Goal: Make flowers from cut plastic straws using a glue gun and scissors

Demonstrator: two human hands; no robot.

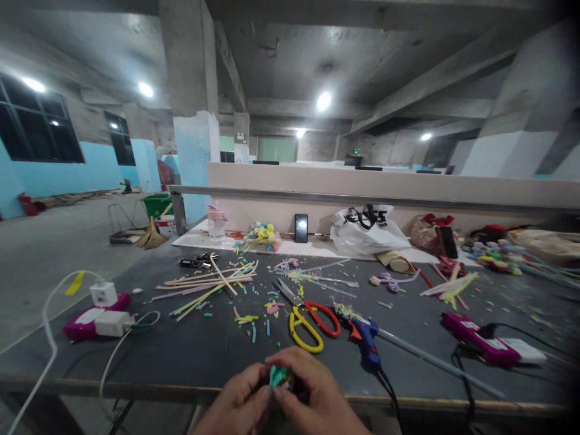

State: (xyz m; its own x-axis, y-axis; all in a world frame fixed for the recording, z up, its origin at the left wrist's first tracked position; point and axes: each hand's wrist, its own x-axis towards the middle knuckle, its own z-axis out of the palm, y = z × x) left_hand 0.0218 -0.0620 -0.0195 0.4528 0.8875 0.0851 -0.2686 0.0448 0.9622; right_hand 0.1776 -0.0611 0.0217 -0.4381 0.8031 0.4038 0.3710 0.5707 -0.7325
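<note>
Both hands meet at the table's front edge, at the bottom centre of the head view. My left hand [242, 399] pinches a small green piece [278, 377] from the left. On its other side my right hand [310, 393] curls over the same piece, fingers closed round it. Part of the piece is hidden by the fingers. Just beyond the hands lie scissors [301, 320] with one yellow and one red handle, blades apart. A blue glue gun [368, 341] with a long clear stick rests to the right of them.
Coloured strips [217, 287] and small cut bits cover the dark table [190, 356]. Purple power strips [84, 323] with cables sit at left and right. Along the back stand a phone [301, 228], a plastic bag [369, 229], a cup [216, 223] and colourful bundles [260, 237].
</note>
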